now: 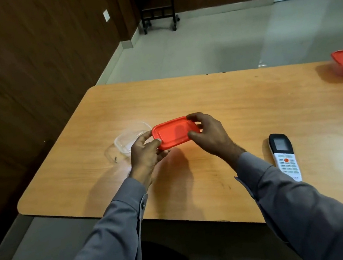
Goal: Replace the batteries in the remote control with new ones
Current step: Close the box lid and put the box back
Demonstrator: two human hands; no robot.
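1. Red plastic lid (175, 132), held flat above the wooden table (251, 103). My left hand (145, 154) pinches its left end and my right hand (209, 134) pinches its right end; I judge it is lifted clear to open a box.
2. Just left of the grip sits a clear tub (132, 139), contents unclear.
3. Right of the grip and nearer me, the remote control (284, 155) lies face up, untouched.
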